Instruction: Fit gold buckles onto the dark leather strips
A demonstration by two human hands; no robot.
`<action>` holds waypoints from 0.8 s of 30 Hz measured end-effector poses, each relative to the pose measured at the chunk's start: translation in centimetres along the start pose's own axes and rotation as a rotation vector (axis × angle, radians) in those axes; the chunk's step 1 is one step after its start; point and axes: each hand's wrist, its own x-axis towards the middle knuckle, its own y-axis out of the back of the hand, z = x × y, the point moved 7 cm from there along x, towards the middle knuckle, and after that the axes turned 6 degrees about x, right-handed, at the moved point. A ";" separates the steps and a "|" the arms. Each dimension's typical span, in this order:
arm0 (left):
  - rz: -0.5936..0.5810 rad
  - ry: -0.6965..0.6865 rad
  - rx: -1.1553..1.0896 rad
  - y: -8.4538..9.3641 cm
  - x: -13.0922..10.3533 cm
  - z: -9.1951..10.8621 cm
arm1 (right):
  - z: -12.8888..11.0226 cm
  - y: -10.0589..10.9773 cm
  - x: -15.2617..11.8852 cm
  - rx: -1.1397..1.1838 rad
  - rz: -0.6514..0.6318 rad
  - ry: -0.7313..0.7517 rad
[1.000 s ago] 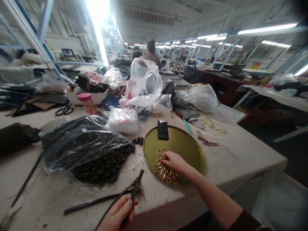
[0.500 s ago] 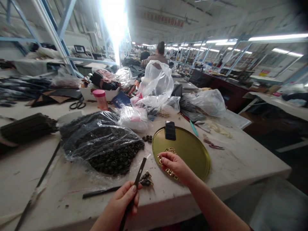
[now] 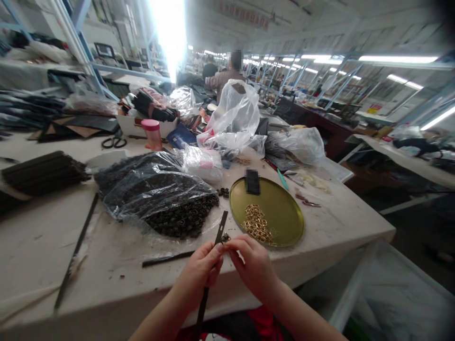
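My left hand [image 3: 201,267] is closed around a dark strap [image 3: 222,226] with a slot near its upper end. The strap's lower part hangs down over the table edge. My right hand [image 3: 254,267] meets the left at the strap, thumb and fingers pinched on a small gold buckle that the fingertips mostly cover. A heap of gold buckles [image 3: 255,222] lies on the round gold tray [image 3: 287,208] just beyond my right hand. Another dark strap [image 3: 167,259] lies flat to the left of my hands, its right end hidden behind them.
A clear plastic bag [image 3: 142,177] spills small black loops [image 3: 188,215] at the left. A bundle of dark strips [image 3: 44,177] lies farther left. A dark phone [image 3: 253,182] rests on the tray's far side. Scissors [image 3: 113,142], a pink-lidded jar [image 3: 152,135] and plastic bags [image 3: 232,113] stand behind.
My right hand has moved left from the tray to the strap, carrying a gold buckle. My left hand, still gripping the strap, has shifted up and right. The view has moved a little.
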 end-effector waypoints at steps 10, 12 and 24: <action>0.000 0.008 0.020 0.9 -0.7 -0.2 | 0.7 -1.1 -1.3 0.181 -0.088 -0.051; -0.003 0.022 0.037 1.0 -0.9 -0.3 | 2.4 -2.5 -1.4 0.460 -0.209 -0.283; 0.147 0.056 0.329 0.9 -1.0 -2.1 | 4.9 -5.1 -3.6 1.014 -0.288 -0.786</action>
